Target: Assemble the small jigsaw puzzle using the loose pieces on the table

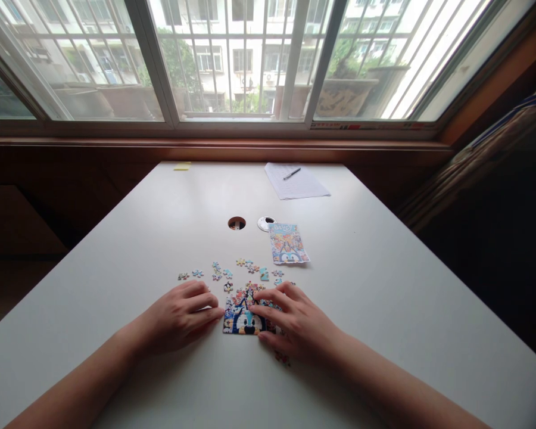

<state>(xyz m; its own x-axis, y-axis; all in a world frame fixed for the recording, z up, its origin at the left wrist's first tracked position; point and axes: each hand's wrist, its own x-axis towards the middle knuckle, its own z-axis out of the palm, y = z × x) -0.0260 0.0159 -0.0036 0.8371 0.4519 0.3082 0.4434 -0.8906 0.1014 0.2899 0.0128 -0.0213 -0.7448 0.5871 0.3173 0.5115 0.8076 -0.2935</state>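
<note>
A partly assembled jigsaw puzzle (249, 322) lies flat on the white table, showing a blue cartoon dog face; its upper edge is uneven. My left hand (181, 316) rests at its left side, fingers bent and slightly apart, fingertips at or very near the edge. Over the right part of the puzzle, my right hand (297, 319) has its fingers spread, with fingertips on the pieces and the thumb at the lower edge. It hides much of that side. Loose puzzle pieces (217, 269) are scattered beyond the hands, and a few more pieces (282, 358) lie below my right hand.
Behind the puzzle lies a picture sheet (289, 244) with the same dog face, partly over a round metal cover (265, 223). A cable hole (236, 223) opens beside it. Farther back are paper sheets (290, 186), a pen (292, 173) and yellow sticky strips (182, 166).
</note>
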